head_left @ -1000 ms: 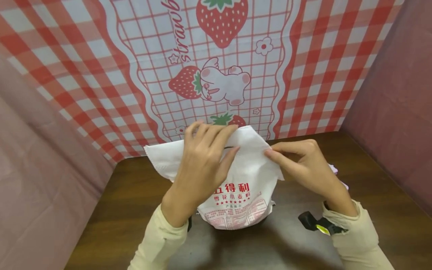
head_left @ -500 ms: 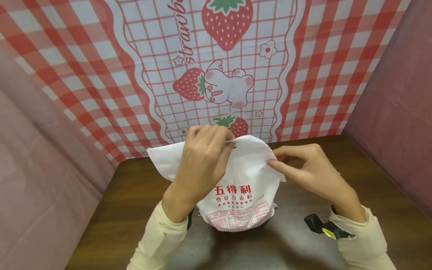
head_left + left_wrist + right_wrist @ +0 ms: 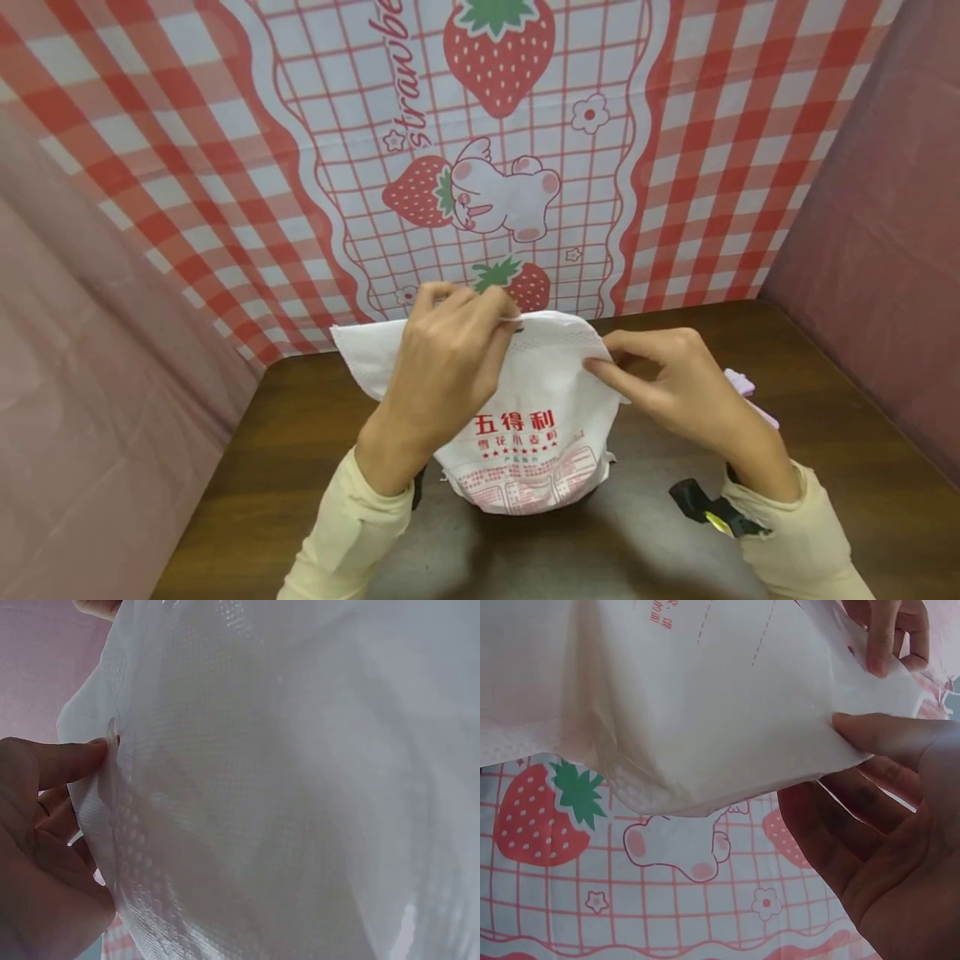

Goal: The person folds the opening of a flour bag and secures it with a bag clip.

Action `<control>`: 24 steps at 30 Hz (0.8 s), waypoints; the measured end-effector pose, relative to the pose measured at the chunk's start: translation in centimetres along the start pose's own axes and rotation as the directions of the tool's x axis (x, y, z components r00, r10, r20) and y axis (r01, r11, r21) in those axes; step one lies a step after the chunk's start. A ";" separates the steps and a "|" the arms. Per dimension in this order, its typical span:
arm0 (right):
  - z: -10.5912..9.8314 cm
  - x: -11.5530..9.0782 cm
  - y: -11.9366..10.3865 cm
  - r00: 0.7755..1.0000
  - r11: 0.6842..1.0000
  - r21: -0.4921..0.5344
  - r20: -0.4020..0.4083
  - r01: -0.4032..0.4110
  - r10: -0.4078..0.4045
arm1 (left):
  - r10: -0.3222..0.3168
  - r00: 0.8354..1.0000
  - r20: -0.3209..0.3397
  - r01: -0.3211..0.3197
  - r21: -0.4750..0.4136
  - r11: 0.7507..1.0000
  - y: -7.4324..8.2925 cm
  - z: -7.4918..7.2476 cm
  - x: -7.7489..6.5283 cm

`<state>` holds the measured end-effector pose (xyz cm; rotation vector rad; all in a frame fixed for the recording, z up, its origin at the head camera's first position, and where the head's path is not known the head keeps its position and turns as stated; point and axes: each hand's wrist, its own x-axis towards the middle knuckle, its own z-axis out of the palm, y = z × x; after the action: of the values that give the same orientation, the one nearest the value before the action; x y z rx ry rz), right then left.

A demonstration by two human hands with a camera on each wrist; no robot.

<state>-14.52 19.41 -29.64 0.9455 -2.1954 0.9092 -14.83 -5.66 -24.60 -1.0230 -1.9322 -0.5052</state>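
A white flour bag (image 3: pixel 547 383) with red printing stands in the middle of the table, its top spread wide. My left hand (image 3: pixel 438 367) pinches the bag's top edge beside a small dark slot, fingers over the far side and thumb on the near side. At the bag's right edge, my right hand (image 3: pixel 667 375) pinches the material between thumb and fingers. In the left wrist view the bag's white sheet (image 3: pixel 247 787) fills most of the picture, and the left thumb (image 3: pixel 82 761) presses on its rim. The right wrist view shows the right thumb (image 3: pixel 877 735) against the bag's face.
A dark wooden table (image 3: pixel 277 467) lies under the bag, with a grey sheen in front. Some lilac object (image 3: pixel 738 383) sits partly hidden behind the right forearm. A strawberry-patterned checked cloth (image 3: pixel 585 192) hangs behind, and pink cloth (image 3: pixel 877 208) closes both sides.
My left fingers have curled over the bag's top edge and the thumb has closed in. The top of the bag has dropped slightly, and my right hand sits a little lower along its edge.
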 end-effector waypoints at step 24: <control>1.0 -0.4 -0.5 0.943 0.936 -0.198 -0.105 0.290 -0.315 | 0.161 0.970 0.181 -0.187 0.136 0.973 1.5 -2.1 0.2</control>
<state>-14.09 18.51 -30.40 1.0646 -1.9114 0.6005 -12.62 -6.15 -23.35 -1.1531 -1.9716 -0.1724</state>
